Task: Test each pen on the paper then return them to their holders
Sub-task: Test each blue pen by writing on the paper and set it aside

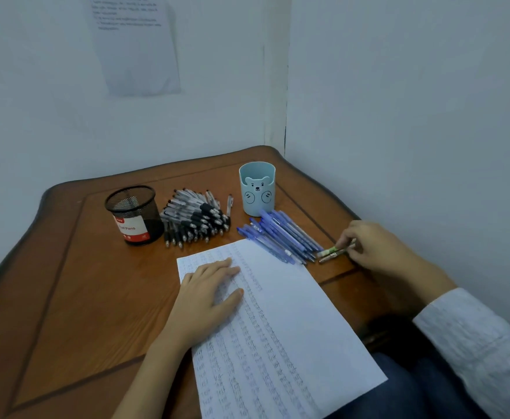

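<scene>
A white paper (296, 313) covered in rows of small scribbles lies on the wooden table (75, 297). My left hand (208, 297) rests flat on the paper's upper left part, fingers spread. My right hand (371, 246) is at the table's right edge, fingertips pinching the rear ends of two short pens (332, 254), one green-white and one brown, which lie on the table. A pile of black pens (194, 219) lies beside a black mesh holder (135, 214). Several blue pens (281, 235) lie in front of a pale blue bear holder (257, 189).
Walls close in behind and on the right of the corner table. A printed sheet (135, 43) is stuck on the back wall. The paper's lower end overhangs the table's near edge above my lap.
</scene>
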